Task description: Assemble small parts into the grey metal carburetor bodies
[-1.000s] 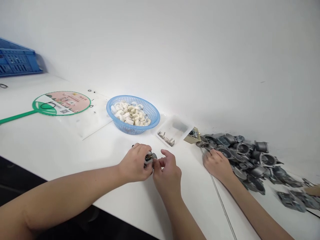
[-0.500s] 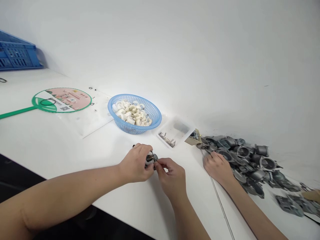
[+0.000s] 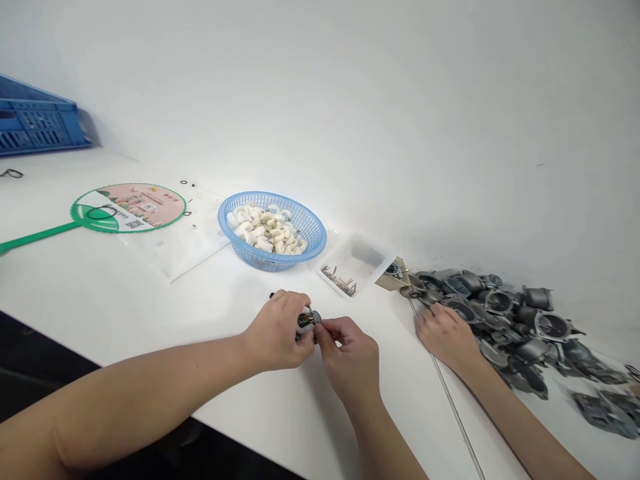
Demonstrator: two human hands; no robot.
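Note:
My left hand [image 3: 280,331] is wrapped round a small grey metal part [image 3: 317,319] with a white piece and coppery bits inside. At its right end, the thumb and forefinger of my right hand [image 3: 353,357] are pinched together; whatever is between these fingertips is hidden. The part is just above the white table, in front of a blue plastic basket [image 3: 273,261] full of white curved pieces [image 3: 267,230]. Beyond my right hand, a clear plastic tray [image 3: 370,257] contains several thin metal pins [image 3: 340,280].
Another person's hand [image 3: 445,333] reaches in from the right beside a heap of grey metal housings [image 3: 500,327]. A small cardboard box [image 3: 393,279] stands by the tray. Leftward lie a green-rimmed fan [image 3: 145,203] and a blue crate [image 3: 43,123]. Small black rings [image 3: 183,182] are scattered nearby.
The whole view has shifted slightly, so things appear a little further right and lower. Both my hands keep nearly the same hold at the metal part.

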